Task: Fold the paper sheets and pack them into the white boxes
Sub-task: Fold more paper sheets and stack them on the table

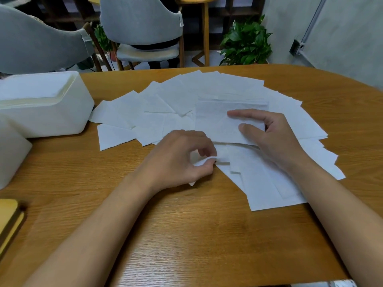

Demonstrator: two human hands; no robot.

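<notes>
Several white paper sheets [165, 104] lie fanned across the middle of the wooden table [186, 235]. On top of the fan lies a folded sheet [215, 123]; my right hand [269, 137] holds its right end, with the index finger laid flat on it and the thumb at its near edge. My left hand [182, 160] pinches the curled corner of another sheet [204, 161] between thumb and fingers. A white box [68, 112] with a stack of folded sheets inside stands at the left. A second white box [12, 154] is partly cut off at the left edge.
A yellow-edged object [10, 220] lies at the near left table corner. Behind the table stand grey chairs [143, 23], a wooden stool [204, 27] and a green potted plant [246, 42]. Bare wood shows in front of my arms.
</notes>
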